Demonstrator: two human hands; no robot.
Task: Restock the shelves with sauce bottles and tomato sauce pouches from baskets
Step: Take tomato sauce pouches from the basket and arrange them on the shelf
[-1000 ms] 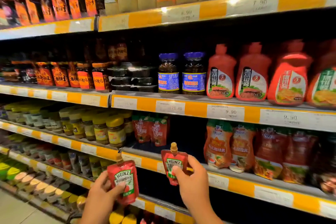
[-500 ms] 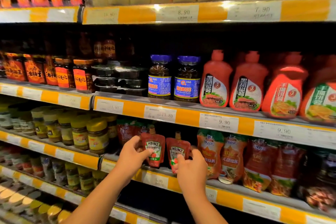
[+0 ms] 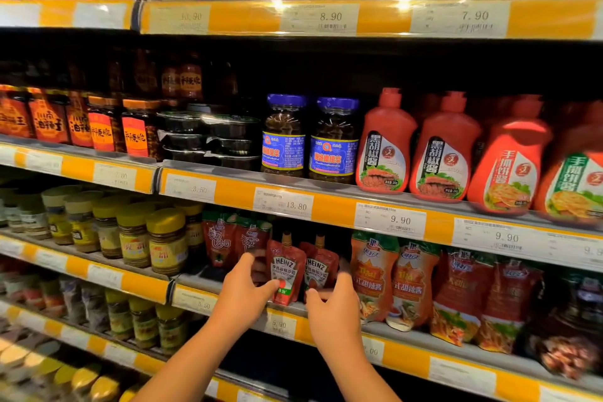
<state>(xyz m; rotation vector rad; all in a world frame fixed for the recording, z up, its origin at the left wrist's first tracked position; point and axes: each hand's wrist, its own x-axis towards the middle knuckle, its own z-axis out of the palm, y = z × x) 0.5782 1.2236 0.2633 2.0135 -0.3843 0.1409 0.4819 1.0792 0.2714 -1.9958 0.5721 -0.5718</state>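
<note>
Hands at shelf lip (image 3: 284, 325) | left hand (image 3: 243, 289) pinched left Heinz pouch (image 3: 285, 274), right hand (image 3: 332, 305) gripped right Heinz pouch (image 3: 318, 269) | both pouches were stood upright at the front edge, touching | dark gap was seen behind | orange sauce pouches (image 3: 393, 281) just right.

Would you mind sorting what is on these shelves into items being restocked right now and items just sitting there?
In the job: left Heinz pouch, held by the left hand; right Heinz pouch, held by the right hand.

Just sitting there: blue-lidded jars, red squeeze bottles, yellow-lidded jars.
</note>
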